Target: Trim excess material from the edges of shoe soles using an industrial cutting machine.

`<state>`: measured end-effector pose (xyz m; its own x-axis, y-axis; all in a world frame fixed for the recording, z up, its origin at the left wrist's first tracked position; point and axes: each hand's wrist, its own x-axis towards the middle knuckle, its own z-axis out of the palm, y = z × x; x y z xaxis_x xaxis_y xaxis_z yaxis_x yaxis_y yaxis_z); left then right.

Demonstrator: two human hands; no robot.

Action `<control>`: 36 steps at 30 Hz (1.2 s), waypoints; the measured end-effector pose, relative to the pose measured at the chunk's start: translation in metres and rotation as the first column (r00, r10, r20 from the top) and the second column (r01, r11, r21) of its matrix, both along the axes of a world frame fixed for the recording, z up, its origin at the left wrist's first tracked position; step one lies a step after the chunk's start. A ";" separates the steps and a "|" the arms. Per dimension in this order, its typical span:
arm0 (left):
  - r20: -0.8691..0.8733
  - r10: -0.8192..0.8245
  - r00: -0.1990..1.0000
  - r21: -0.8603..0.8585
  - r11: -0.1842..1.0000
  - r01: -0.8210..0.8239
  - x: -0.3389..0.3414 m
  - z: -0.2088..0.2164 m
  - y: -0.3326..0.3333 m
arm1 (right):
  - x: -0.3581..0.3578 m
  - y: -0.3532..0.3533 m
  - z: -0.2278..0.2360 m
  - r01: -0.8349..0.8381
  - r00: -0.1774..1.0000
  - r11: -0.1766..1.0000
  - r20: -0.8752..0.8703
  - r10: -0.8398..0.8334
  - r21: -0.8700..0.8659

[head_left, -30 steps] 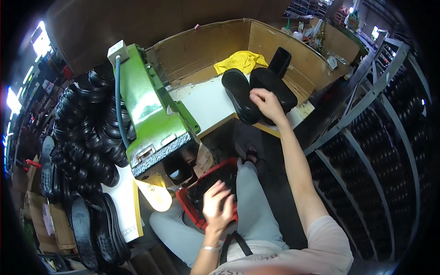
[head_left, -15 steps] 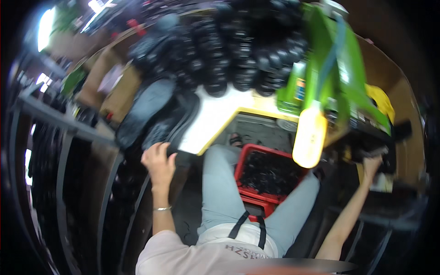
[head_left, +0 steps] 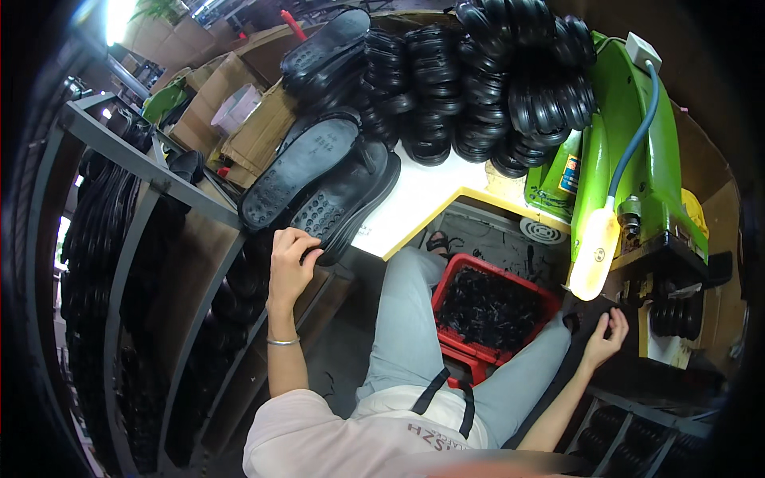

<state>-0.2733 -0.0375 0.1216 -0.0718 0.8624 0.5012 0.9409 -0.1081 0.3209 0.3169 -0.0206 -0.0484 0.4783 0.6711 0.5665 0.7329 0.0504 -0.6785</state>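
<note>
My left hand (head_left: 293, 259) grips the near end of a black sandal sole (head_left: 339, 211), thumb and fingertips on its edge. That sole lies on a stack at the left of the white worktop, with another black sole (head_left: 299, 167) beside it. A strap piece rises near the far end. My right hand (head_left: 606, 338) hovers near my right thigh, below the machine's lamp, fingers apart and nothing seen in it. The green machine (head_left: 629, 119) stands above that hand, with a lit yellow-white lamp (head_left: 596, 255) hanging from a blue cable.
Rows of black ring-like strap bundles (head_left: 430, 88) crowd the back of the white worktop (head_left: 410, 195). A red crate (head_left: 458, 275) of black scraps sits between my knees. Metal racks (head_left: 147, 179) packed with black soles stand left. More black pieces (head_left: 676, 315) sit below the machine.
My right hand has come away from the ledge under the machine, inward toward my thigh. My left hand remains at the sole's end. The view has shifted and sharpened.
</note>
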 end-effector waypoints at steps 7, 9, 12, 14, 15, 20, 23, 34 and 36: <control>-0.058 -0.062 0.996 0.138 0.988 0.070 0.030 0.029 -0.012 | -0.054 -0.011 -0.026 -0.199 0.913 0.979 -0.370 0.172 -0.035; -0.095 -0.041 0.995 0.098 0.994 0.050 0.051 0.058 -0.028 | -0.087 -0.011 -0.022 -0.351 0.819 0.933 -0.511 0.262 -0.083; -0.060 -0.097 0.993 0.047 0.994 0.100 0.067 0.077 -0.042 | -0.141 -0.013 -0.009 -0.635 0.309 0.760 -0.855 0.417 0.141; 0.022 -0.184 0.983 0.015 0.983 0.184 0.077 0.072 -0.037 | -0.161 -0.009 -0.002 -0.662 0.109 0.680 -0.857 0.504 0.316; 0.141 -0.308 0.941 -0.034 0.948 0.316 0.087 0.064 -0.027 | -0.161 -0.006 -0.001 -0.671 0.111 0.658 -0.831 0.545 0.342; 0.630 -0.468 0.621 -0.150 0.711 0.688 0.131 0.020 -0.005 | -0.158 0.009 0.023 -0.492 -0.047 0.620 -0.730 0.682 0.611; 0.723 -0.433 0.539 -0.092 0.713 0.695 0.181 -0.013 0.011 | -0.116 0.003 0.038 -0.314 0.302 0.814 -0.762 0.573 0.488; 0.549 -0.679 0.487 0.193 0.670 0.717 0.273 -0.052 0.074 | -0.050 -0.005 0.087 -0.187 0.784 0.904 -0.497 0.373 0.384; 0.523 -0.690 0.500 0.253 0.686 0.682 0.265 -0.048 0.075 | -0.058 -0.002 0.082 -0.208 0.776 0.905 -0.501 0.383 0.370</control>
